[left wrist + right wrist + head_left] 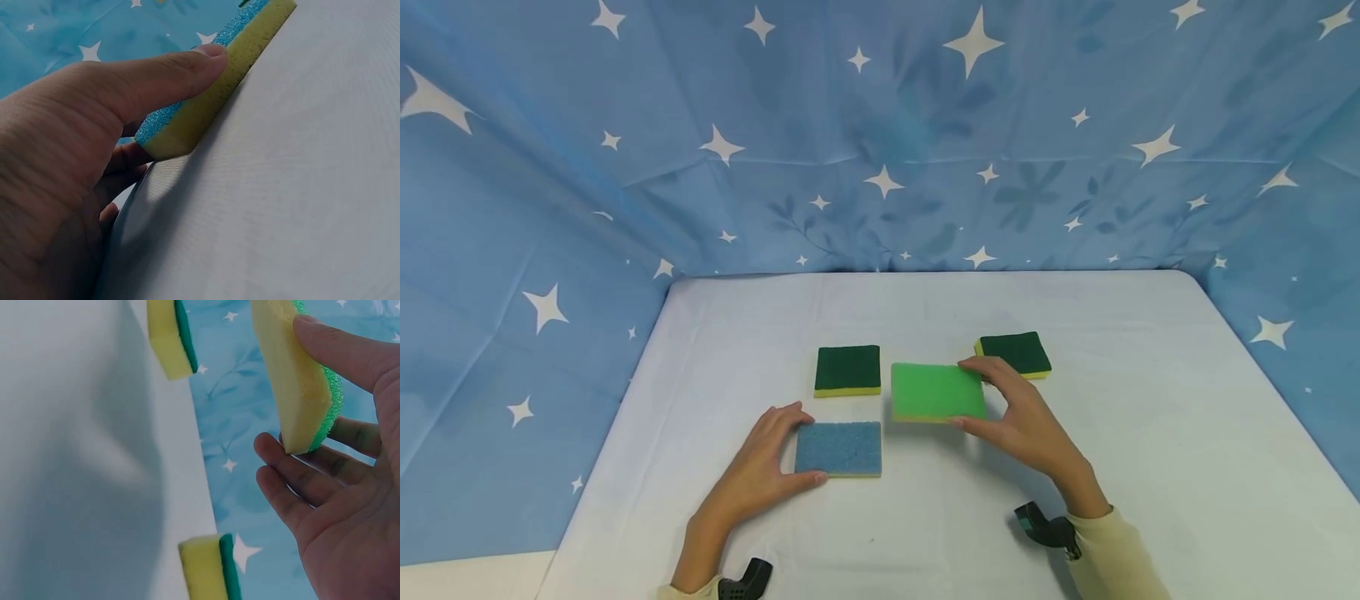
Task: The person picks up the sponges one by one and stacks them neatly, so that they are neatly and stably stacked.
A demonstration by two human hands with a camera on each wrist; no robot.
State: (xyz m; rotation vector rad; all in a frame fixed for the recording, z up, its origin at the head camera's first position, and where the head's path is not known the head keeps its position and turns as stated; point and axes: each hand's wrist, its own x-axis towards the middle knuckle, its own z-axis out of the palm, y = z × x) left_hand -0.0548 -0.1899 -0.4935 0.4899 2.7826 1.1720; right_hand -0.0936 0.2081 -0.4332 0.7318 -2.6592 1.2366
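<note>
From the headset feed I see four sponges laid out on the white surface (1150,400), boxed in by a star-print blue cloth (880,125).

My left hand (760,467) grips the blue sponge (838,448) by its left end, thumb on the near edge and fingers on the far edge, as the left wrist view confirms: the thumb (169,75) presses the yellow side while the sponge lies flat on the surface. That pinch across the short end looks suited to lifting or sliding it.

My right hand (1022,417) holds the light green sponge (937,392) by its right end, thumb on the near edge and fingers along the far one. The right wrist view shows it raised clear of the surface, yellow base toward the surface and green pad toward the palm; I judge it is carried between the two dark green sponges.

Those two lie scouring side up: one (847,369) just beyond the blue sponge, the other (1017,352) beyond my right fingers.

Hard to make out: the right fingers cover the near corner of the far-right sponge. From the head view alone I cannot tell how high the light green sponge hangs. Both forearms are cut off at the lower edge, each with a black wrist mount (1047,525) partly in view.
</note>
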